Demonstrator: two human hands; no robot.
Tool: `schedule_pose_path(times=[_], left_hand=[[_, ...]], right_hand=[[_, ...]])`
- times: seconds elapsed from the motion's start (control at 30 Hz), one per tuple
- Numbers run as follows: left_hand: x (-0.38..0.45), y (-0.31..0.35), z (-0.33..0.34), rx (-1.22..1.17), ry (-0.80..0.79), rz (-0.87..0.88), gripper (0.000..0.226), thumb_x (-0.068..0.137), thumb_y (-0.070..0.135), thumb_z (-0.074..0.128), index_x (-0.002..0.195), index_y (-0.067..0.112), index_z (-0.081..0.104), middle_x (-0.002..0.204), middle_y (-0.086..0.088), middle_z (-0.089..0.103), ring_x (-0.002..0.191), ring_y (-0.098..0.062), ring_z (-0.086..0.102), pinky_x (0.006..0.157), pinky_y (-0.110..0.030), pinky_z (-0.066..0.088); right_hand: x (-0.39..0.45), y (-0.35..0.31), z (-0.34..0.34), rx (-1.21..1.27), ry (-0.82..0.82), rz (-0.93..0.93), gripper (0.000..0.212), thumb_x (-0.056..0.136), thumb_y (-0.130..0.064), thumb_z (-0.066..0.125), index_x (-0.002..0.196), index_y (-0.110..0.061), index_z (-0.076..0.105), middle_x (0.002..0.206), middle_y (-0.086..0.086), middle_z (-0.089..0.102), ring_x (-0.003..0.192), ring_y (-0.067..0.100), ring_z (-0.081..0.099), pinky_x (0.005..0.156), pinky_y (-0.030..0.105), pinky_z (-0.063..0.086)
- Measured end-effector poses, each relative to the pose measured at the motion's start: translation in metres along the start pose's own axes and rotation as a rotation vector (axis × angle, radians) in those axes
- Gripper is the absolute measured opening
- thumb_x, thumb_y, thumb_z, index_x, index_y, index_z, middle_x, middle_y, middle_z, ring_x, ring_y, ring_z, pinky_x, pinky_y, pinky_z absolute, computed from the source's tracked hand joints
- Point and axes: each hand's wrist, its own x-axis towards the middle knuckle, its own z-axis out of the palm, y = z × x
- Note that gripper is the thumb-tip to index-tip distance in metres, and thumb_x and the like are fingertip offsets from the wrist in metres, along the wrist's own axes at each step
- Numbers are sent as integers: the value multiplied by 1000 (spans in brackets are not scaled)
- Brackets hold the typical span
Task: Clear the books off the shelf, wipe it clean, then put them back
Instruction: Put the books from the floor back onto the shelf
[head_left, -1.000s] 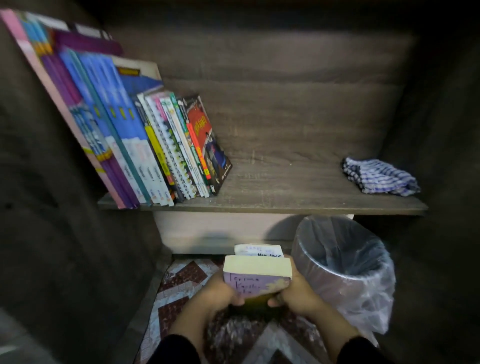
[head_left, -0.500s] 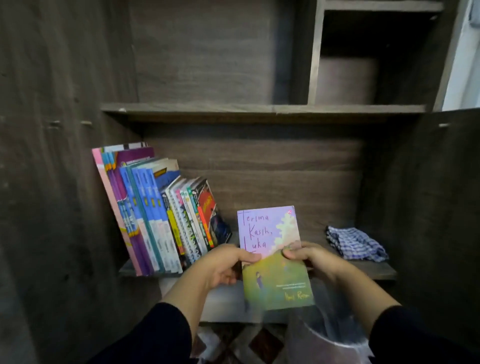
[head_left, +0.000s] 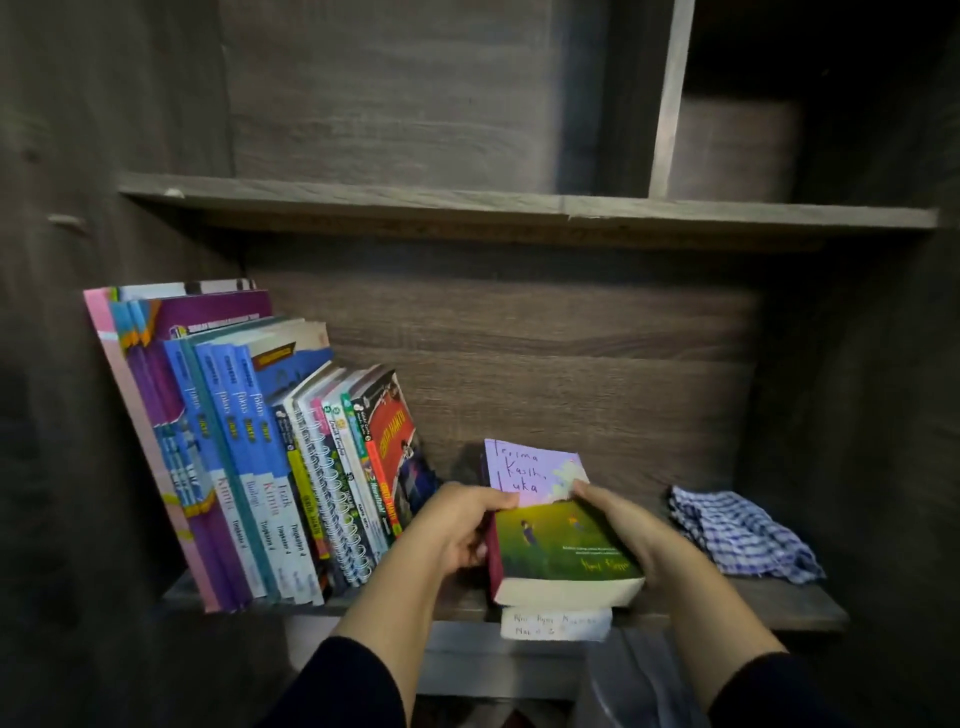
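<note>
The left hand (head_left: 462, 525) and the right hand (head_left: 621, 525) hold together a thick paperback book with a lilac and green cover (head_left: 550, 525), one hand on each long side. The fingers of the left hand curl around the spine edge, and the fingers of the right hand grasp the opposite edge near the top of the cover. The book is tilted, with its lower end resting at the front of the grey-brown wooden shelf (head_left: 779, 603), probably because the person wants to stand it upright beside the others. Under its lower end a small white paper with handwriting (head_left: 556, 626) sticks out over the shelf edge; I cannot tell if it belongs to another book. To the left, a row of colourful school books and notebooks (head_left: 260, 467) leans against the side wall of the cupboard, already returned, so the wiping seems finished and the task is near its end. A crumpled blue and white checked cloth (head_left: 737, 535) lies on the right part of the shelf, apart from the books, probably left there after the cleaning. In my judgement the next move needs a turn of the book to vertical and a push to the left until it touches the row.
</note>
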Motion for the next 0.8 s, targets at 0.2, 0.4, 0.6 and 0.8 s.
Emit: schedule_pose_path(times=[0.2, 0.4, 0.6, 0.8], left_hand=[[-25, 26, -17, -30, 169, 156, 8, 84, 5, 66, 81, 10, 61, 69, -5, 63, 49, -14, 49, 45, -19, 31], [-45, 31, -28, 364, 724, 530, 33, 82, 14, 69, 103, 5, 46, 98, -4, 60, 80, -26, 62, 55, -30, 47], [-35, -10, -13, 551, 843, 522, 40, 88, 20, 64, 114, 3, 41, 116, -15, 53, 96, -30, 64, 69, -37, 59], [-35, -23, -15, 763, 857, 490, 44, 87, 41, 62, 111, 11, 41, 113, -6, 57, 90, -19, 65, 55, -20, 45]], right_hand=[[-8, 2, 0, 25, 76, 42, 68, 84, -64, 47, 109, -2, 60, 90, 13, 66, 77, 25, 61, 66, 32, 49], [-21, 4, 11, -11, 98, 54, 64, 89, -57, 48, 111, 3, 56, 97, 19, 64, 83, 29, 60, 69, 33, 48], [-25, 3, 15, -63, 93, 77, 66, 89, -57, 47, 104, 6, 59, 103, 21, 65, 91, 30, 62, 75, 35, 48], [-21, 2, 12, -31, 72, 68, 61, 90, -55, 48, 101, 4, 60, 95, 21, 65, 89, 31, 62, 83, 40, 50]])
